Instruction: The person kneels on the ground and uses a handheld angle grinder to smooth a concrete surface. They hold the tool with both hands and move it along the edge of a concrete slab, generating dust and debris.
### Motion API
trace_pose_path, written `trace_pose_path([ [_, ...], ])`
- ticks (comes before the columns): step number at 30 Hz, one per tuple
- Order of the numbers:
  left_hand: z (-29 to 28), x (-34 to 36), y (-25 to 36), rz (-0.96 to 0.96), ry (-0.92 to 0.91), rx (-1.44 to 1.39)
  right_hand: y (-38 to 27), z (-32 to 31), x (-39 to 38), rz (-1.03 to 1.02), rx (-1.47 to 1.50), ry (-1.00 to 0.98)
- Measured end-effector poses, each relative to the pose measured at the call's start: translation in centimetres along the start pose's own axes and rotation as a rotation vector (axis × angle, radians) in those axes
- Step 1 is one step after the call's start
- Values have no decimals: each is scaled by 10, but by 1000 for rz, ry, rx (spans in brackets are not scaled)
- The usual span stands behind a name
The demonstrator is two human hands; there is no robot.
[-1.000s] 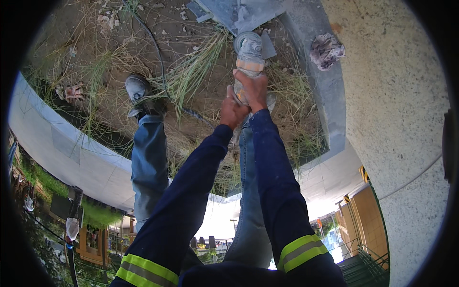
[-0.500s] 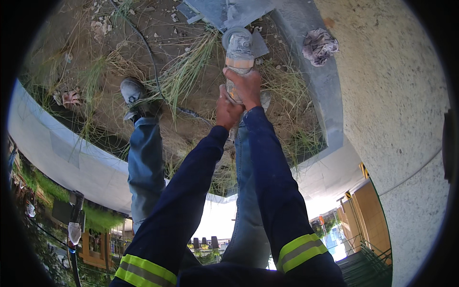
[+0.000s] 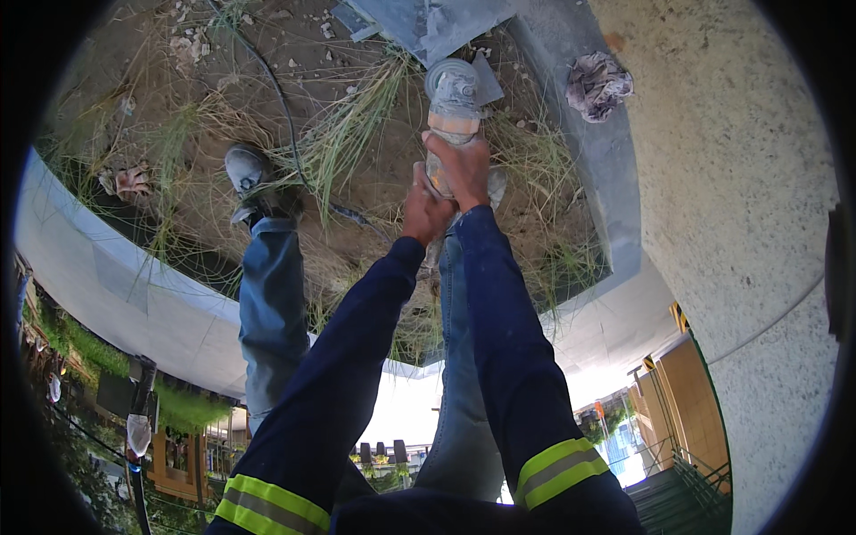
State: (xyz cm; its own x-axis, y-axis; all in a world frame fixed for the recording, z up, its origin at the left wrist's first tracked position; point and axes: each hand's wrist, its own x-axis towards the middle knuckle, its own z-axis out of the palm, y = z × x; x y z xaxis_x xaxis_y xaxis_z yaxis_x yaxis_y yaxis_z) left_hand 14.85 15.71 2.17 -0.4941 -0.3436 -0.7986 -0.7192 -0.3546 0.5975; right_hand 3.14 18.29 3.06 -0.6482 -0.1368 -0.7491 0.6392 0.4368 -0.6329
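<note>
A dusty angle grinder (image 3: 454, 111) with an orange band points away from me, held in both hands. My right hand (image 3: 465, 169) wraps round its body from the right, thumb on top. Behind it, nearer me, my left hand (image 3: 427, 209) grips the rear part of the tool, its fingers partly hidden. The round disc guard (image 3: 451, 77) at the grinder's far end is just short of a grey tiled slab (image 3: 459, 27). A small grey tile piece (image 3: 487, 80) lies right beside the grinder head.
A black cable (image 3: 283, 111) runs over the soil at the left. Grass tufts (image 3: 361, 134) lie across the dirt. My shoe (image 3: 248, 169) stands on the soil at the left. A crumpled cloth (image 3: 599, 86) rests on the grey ledge (image 3: 615, 187), beside a pale speckled surface (image 3: 731, 178).
The grinder and both hands have shifted slightly right and toward me. Its disc end has drawn back from the slab's edge. Both hands keep their hold.
</note>
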Motion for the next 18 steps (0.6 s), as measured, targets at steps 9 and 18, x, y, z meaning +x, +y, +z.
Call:
trace_pose_path([
  [9,2,6,7,-26,-21,-34,16,1,15,-52,-3,63],
  [18,8,-4,19,28,-7,-21,6,-11,4,-47,-29,4],
])
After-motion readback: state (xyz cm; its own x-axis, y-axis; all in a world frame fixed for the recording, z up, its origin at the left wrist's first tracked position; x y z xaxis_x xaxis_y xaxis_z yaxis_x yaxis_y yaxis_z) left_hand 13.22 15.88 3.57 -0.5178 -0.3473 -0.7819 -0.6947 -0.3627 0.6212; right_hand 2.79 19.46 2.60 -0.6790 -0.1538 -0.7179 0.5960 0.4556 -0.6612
